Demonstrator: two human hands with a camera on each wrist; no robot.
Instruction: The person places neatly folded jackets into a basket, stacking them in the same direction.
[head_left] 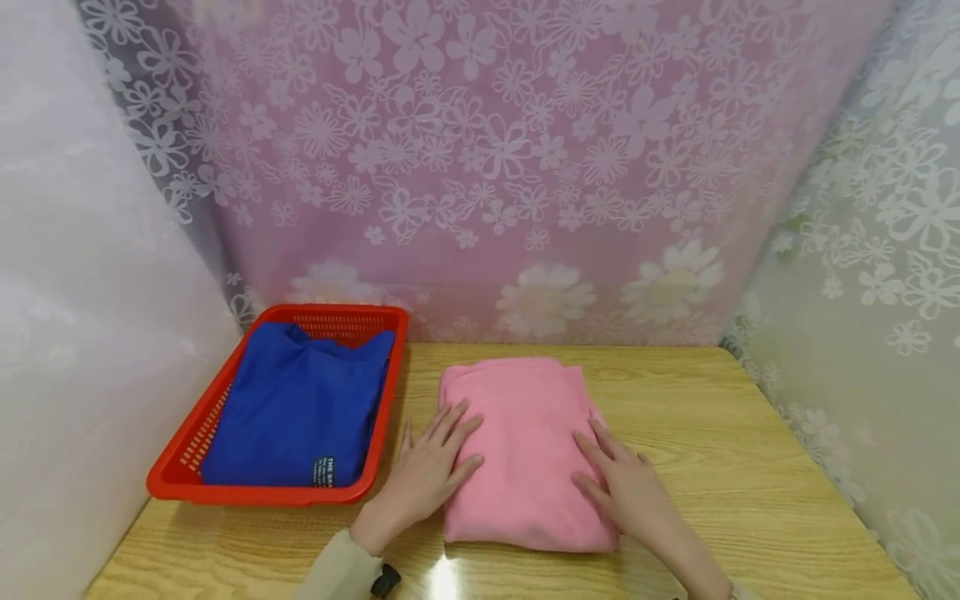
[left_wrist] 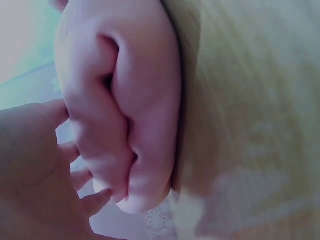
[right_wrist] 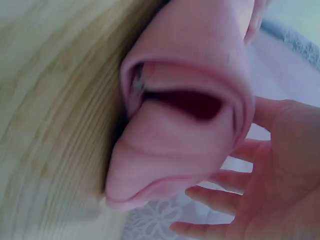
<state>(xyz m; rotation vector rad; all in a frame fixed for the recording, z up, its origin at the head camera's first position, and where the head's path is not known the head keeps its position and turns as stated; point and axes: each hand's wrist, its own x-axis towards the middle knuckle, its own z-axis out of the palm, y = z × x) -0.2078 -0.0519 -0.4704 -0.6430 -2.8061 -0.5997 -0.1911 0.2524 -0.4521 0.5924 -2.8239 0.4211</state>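
A pink garment [head_left: 521, 450], folded into a thick rectangle, lies on the wooden table in the head view. My left hand [head_left: 426, 471] rests along its left edge with fingers spread and fairly straight, fingertips on the cloth. On the opposite edge my right hand [head_left: 626, 483] touches the top with extended fingers. Layered folds of the pink cloth [left_wrist: 145, 95] show side-on in the left wrist view, with the left fingers along the upper edge. In the right wrist view the cloth's side [right_wrist: 170, 140] has a dark gap between layers, and the right fingers lie beside it.
A red plastic basket [head_left: 397, 367] stands on the table at the left, holding a folded blue garment [head_left: 300, 408] with a black label. Wood-grain table [head_left: 720, 467] extends to the right. Flower-patterned curtains [head_left: 525, 167] enclose the back and both sides.
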